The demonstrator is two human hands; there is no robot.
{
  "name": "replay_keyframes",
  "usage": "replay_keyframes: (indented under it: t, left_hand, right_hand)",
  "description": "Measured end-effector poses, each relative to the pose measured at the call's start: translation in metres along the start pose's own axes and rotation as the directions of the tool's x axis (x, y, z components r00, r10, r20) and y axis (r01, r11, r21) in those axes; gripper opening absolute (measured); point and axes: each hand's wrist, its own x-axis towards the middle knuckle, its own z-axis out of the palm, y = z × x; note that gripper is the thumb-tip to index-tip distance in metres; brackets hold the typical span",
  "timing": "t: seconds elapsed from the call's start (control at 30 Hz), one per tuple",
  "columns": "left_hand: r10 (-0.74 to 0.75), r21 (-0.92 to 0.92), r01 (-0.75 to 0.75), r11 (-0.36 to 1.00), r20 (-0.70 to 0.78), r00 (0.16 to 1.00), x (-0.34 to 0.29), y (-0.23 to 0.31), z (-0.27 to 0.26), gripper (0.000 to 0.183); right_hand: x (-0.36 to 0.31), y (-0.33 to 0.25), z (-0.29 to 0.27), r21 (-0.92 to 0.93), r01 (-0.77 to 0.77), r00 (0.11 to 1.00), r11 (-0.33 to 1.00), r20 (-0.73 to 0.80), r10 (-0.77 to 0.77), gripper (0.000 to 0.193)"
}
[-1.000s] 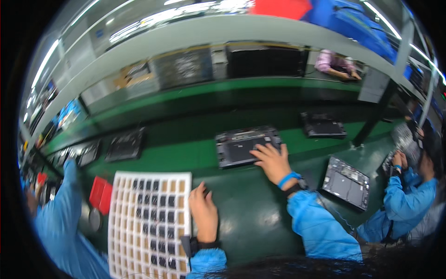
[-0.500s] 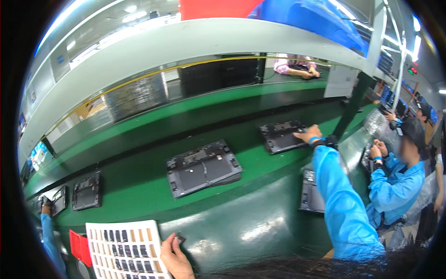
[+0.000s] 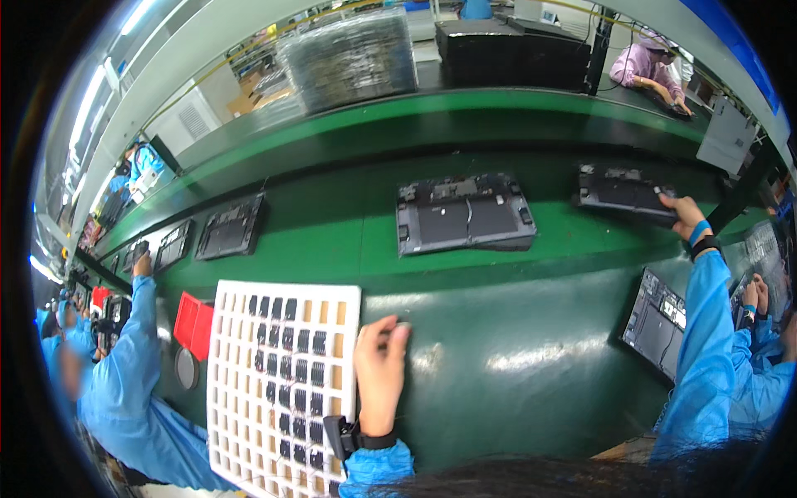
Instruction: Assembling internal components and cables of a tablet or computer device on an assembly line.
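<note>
My right hand (image 3: 687, 217) reaches far forward and grips the near right edge of an opened laptop base (image 3: 618, 189), its dark battery and circuit board exposed. The fingers lie partly over the edge. Close to me, my left hand (image 3: 382, 365) is raised beside the right rim of a white tray (image 3: 353, 311), fingers pinched on a small black part (image 3: 404, 319) whose kind I cannot make out. Rows of slots fill the tray; several hold small black ribbed parts (image 3: 318, 373) with thin wires.
Another opened laptop base (image 3: 465, 217) lies mid-line on the green surface, with more to the left (image 3: 230, 228). One laptop base (image 3: 656, 324) sits by my right forearm. Left of the tray are a red box (image 3: 193, 325) and a round grey disc (image 3: 188, 368). Co-workers (image 3: 124, 390) sit on both sides.
My view has swung right and downward, so the scene sits further left and more of the tray shows. Both hands keep their holds; the right-hand laptop base looks slightly turned.
</note>
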Motion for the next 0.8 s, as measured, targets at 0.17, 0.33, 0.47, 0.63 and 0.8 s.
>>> replay_keyframes:
  t: [0.17, 0.33, 0.47, 0.63, 0.8]
  left_hand:
    - [0.305, 0.258, -0.282, 0.924, -0.055, 0.951, -0.012, 0.012, 0.006, 0.017]
    - [0.196, 0.364, -0.141, 0.921, -0.119, 0.973, -0.013, 0.034, -0.003, 0.013]
    - [0.125, 0.202, -0.099, 0.974, -0.122, 0.985, -0.012, 0.021, -0.002, 0.017]
    - [0.162, -0.041, -0.171, 0.984, -0.162, 0.973, -0.015, 0.03, -0.008, 0.021]
    - [0.078, -0.401, -0.006, 0.916, 0.163, 0.984, -0.028, 0.057, -0.003, 0.04]
  right_hand:
    - [-0.074, -0.017, -0.009, 0.189, 0.253, 0.965, 0.949, 0.023, -0.261, 0.038]
    - [-0.264, 0.001, 0.06, 0.192, 0.314, 0.944, 0.93, 0.04, -0.327, 0.052]
    - [-0.359, 0.064, 0.126, 0.182, 0.103, 0.983, 0.978, 0.128, -0.128, 0.082]
    - [-0.382, 0.093, 0.169, 0.173, 0.122, 0.94, 0.977, 0.297, -0.17, 0.059]
    - [-0.391, 0.089, 0.175, -0.289, 0.321, 0.938, 0.902, 0.231, -0.26, 0.066]
